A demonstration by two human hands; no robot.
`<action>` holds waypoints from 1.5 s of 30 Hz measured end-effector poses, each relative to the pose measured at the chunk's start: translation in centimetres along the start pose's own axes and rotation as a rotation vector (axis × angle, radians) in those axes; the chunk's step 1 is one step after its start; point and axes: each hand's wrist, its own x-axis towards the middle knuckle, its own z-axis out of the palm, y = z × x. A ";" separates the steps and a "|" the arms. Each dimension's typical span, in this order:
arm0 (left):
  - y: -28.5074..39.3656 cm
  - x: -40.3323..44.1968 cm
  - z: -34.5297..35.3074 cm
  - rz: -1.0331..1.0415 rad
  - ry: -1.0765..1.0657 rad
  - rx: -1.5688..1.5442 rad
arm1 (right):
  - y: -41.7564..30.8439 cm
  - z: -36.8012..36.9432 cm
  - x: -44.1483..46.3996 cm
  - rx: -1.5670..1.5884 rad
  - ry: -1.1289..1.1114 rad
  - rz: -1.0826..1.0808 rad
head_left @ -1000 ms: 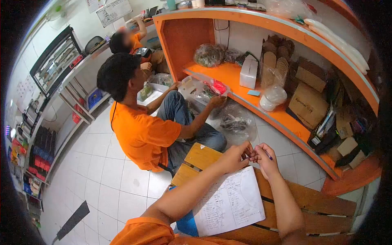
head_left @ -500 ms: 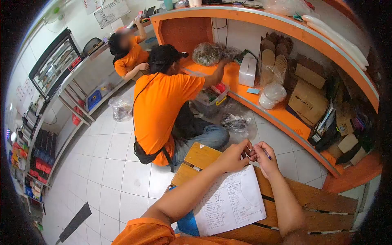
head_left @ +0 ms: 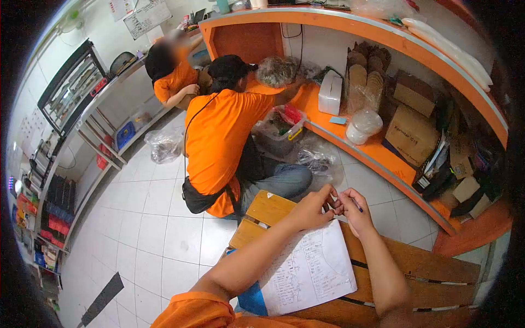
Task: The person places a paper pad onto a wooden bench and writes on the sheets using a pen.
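Near, on the slatted wooden table (head_left: 432,268), lies handwritten paper (head_left: 314,268) with a blue cover at its left. At its far edge, the left hand (head_left: 316,210) has curled fingers close against the right hand (head_left: 355,213); whether they grip anything, I cannot tell. The right hand's fingers close around a pen (head_left: 358,206). Farther left, a seated person (head_left: 216,142) stretches an arm over an orange shelf (head_left: 306,103), beside a plastic tub (head_left: 277,146).

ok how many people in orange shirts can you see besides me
2: one person sits beside the orange shelf; the other person is farther back, beyond them. Someone could be hidden behind the shelf.
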 end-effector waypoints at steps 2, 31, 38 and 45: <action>0.1 0.0 0.0 0.000 0.010 -0.010 | -0.3 0.2 -0.1 -0.011 0.002 0.010; 0.6 0.1 -0.1 -0.101 -0.037 -0.009 | -0.5 0.4 -0.3 -0.065 0.028 -0.021; 1.9 0.1 -0.7 -0.095 -0.046 0.051 | -0.5 0.1 0.0 -0.032 0.024 0.027; 0.4 0.2 -0.3 0.016 -0.011 -0.031 | -1.7 0.4 -0.2 0.067 0.003 0.068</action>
